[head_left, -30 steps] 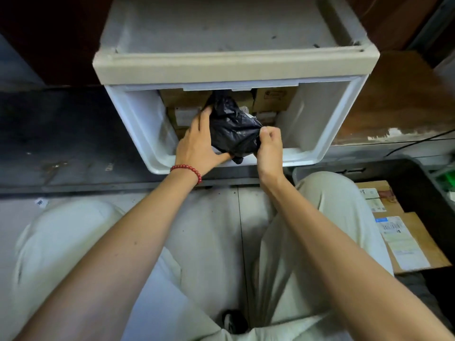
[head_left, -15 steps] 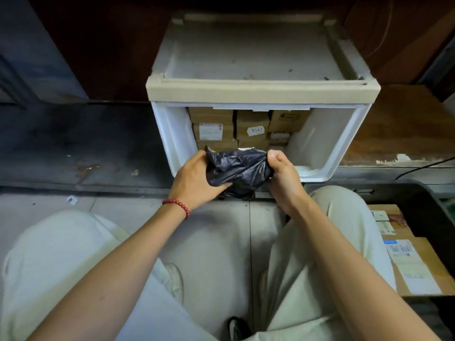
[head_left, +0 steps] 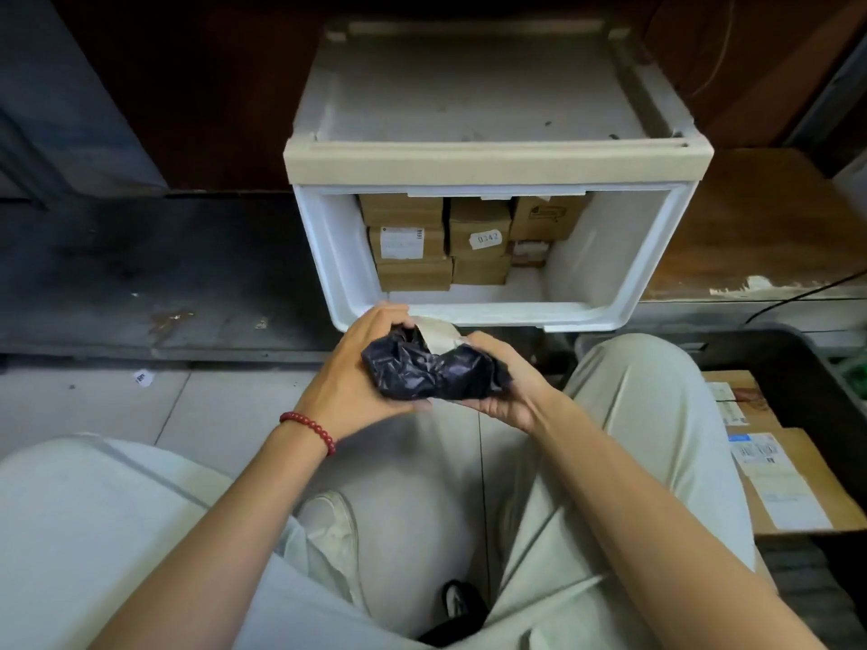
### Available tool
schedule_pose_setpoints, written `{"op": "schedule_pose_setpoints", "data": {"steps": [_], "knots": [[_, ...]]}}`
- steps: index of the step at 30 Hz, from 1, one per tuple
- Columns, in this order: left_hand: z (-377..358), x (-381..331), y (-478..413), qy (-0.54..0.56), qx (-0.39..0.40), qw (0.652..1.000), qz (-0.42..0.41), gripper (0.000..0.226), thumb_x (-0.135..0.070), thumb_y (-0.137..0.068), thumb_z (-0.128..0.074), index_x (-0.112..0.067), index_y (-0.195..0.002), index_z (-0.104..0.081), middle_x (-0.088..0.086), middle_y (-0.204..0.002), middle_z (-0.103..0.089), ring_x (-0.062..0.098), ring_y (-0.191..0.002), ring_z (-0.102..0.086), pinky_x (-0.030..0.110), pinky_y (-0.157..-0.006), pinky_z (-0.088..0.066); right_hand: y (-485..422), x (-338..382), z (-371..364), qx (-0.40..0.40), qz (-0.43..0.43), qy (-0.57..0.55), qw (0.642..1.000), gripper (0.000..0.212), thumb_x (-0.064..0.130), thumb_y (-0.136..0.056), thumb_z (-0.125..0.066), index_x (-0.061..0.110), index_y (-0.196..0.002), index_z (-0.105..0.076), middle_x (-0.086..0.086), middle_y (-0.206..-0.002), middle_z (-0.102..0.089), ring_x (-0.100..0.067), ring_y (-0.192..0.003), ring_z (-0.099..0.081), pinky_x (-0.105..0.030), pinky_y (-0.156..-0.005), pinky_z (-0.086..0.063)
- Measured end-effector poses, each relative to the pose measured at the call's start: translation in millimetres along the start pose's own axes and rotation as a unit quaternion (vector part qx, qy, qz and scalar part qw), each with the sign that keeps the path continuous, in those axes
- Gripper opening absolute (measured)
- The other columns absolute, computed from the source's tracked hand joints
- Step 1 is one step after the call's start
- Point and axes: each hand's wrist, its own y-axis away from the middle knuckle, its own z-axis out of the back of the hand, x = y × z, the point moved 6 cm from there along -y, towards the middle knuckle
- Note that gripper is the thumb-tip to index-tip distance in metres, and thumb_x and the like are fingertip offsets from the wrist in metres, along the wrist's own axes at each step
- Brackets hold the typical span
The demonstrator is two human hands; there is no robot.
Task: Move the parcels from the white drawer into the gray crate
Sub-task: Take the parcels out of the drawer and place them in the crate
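A crumpled black plastic parcel with a pale label on its far side is held between both hands, just in front of and below the white drawer's front rim. My left hand grips its left end, my right hand cups and holds its right end from below. Inside the drawer several brown cardboard parcels are stacked against the back left. The gray crate sits at the right edge, with cardboard parcels bearing white labels inside it.
My knees in pale trousers fill the lower view on both sides, a shoe between them on the tiled floor. A dark ledge runs left of the drawer, a wooden surface and a black cable right of it.
Both hands have pulled the black parcel out of the drawer and down toward my lap. The cardboard parcels behind it are now uncovered.
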Motion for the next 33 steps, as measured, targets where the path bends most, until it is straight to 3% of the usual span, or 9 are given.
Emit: {"op": "schedule_pose_setpoints", "data": {"steps": [4, 10, 13, 16, 23, 25, 27, 30, 33], "knots": [[-10, 5, 7, 0.020, 0.044, 0.997, 0.066, 0.119, -0.064, -0.048, -0.083, -0.036, -0.143, -0.017, -0.014, -0.155, -0.010, 0.012, -0.143, -0.017, 0.040, -0.115, -0.026, -5, 2, 1, -0.001, 0.032, 0.000, 0.999, 0.025, 0.017, -0.090, -0.054, 0.004, -0.110, -0.062, -0.014, -0.095, -0.072, -0.024, -0.083, -0.069, -0.033, -0.074, -0.059], [4, 18, 8, 0.206, -0.059, 0.950, 0.227, 0.106, -0.071, -0.070, -0.064, -0.030, -0.150, -0.009, -0.008, -0.156, -0.019, 0.010, -0.138, -0.026, 0.031, -0.108, -0.026, -2, 3, -11, 0.069, 0.059, -0.001, 0.996, 0.033, 0.016, -0.088, -0.055, 0.005, -0.119, -0.058, -0.015, -0.104, -0.072, -0.026, -0.087, -0.071, -0.036, -0.077, -0.060], [4, 31, 10, 0.259, -0.041, 0.918, 0.297, 0.101, -0.068, -0.063, -0.072, -0.027, -0.145, -0.029, -0.007, -0.142, -0.046, 0.015, -0.129, -0.045, 0.042, -0.111, -0.035, 0, 4, -14, 0.078, 0.069, 0.013, 0.994, 0.041, 0.017, -0.084, -0.057, 0.007, -0.123, -0.055, -0.014, -0.100, -0.072, -0.024, -0.081, -0.072, -0.033, -0.064, -0.059], [-1, 32, 9, 0.295, -0.008, 0.913, 0.282, 0.074, -0.056, -0.060, -0.082, -0.028, -0.123, -0.056, -0.011, -0.118, -0.066, 0.007, -0.110, -0.062, 0.039, -0.101, -0.048, 0, 7, -15, 0.069, 0.092, 0.067, 0.991, 0.041, 0.018, -0.084, -0.062, 0.008, -0.123, -0.056, -0.013, -0.102, -0.071, -0.022, -0.082, -0.072, -0.031, -0.063, -0.057], [-6, 39, 15, 0.267, -0.038, 0.908, 0.320, 0.092, -0.036, -0.051, -0.093, -0.020, -0.129, -0.045, -0.008, -0.121, -0.060, 0.009, -0.110, -0.059, 0.033, -0.097, -0.049, -1, 5, -11, 0.020, 0.133, 0.181, 0.974, 0.047, 0.019, -0.077, -0.077, 0.013, -0.121, -0.060, -0.006, -0.104, -0.074, -0.022, -0.091, -0.072, -0.031, -0.072, -0.058], [-7, 35, 13, 0.307, -0.029, 0.903, 0.299, 0.078, -0.027, -0.057, -0.091, -0.019, -0.124, -0.054, -0.007, -0.116, -0.067, 0.007, -0.104, -0.064, 0.028, -0.092, -0.053, 2, 9, -13, 0.022, 0.154, 0.190, 0.969, 0.048, 0.017, -0.076, -0.078, 0.017, -0.121, -0.060, -0.002, -0.105, -0.074, -0.020, -0.093, -0.072, -0.029, -0.072, -0.058], [-9, 29, 14, 0.367, -0.012, 0.878, 0.306, 0.060, -0.022, -0.064, -0.086, -0.019, -0.119, -0.062, -0.004, -0.110, -0.071, 0.008, -0.098, -0.068, 0.025, -0.086, -0.055, 4, 11, -15, 0.034, 0.157, 0.178, 0.971, 0.047, 0.016, -0.077, -0.077, 0.017, -0.120, -0.059, -0.003, -0.106, -0.074, -0.020, -0.093, -0.072, -0.027, -0.071, -0.058], [-11, 25, 17, 0.449, -0.001, 0.825, 0.343, 0.060, -0.029, -0.067, -0.079, -0.013, -0.121, -0.062, 0.005, -0.108, -0.072, 0.019, -0.099, -0.070, 0.034, -0.087, -0.056, 7, 12, -19, 0.060, 0.151, 0.166, 0.973, 0.054, 0.018, -0.072, -0.077, 0.017, -0.122, -0.058, -0.004, -0.109, -0.073, -0.021, -0.096, -0.071, -0.027, -0.072, -0.057], [-10, 21, 19, 0.497, -0.005, 0.792, 0.356, 0.042, -0.025, -0.077, -0.072, -0.012, -0.117, -0.064, 0.008, -0.105, -0.073, 0.022, -0.095, -0.071, 0.032, -0.076, -0.059, 7, 10, -21, 0.088, 0.145, 0.174, 0.970, 0.056, 0.015, -0.071, -0.080, 0.015, -0.123, -0.058, -0.006, -0.112, -0.072, -0.023, -0.101, -0.070, -0.030, -0.077, -0.057]]}}
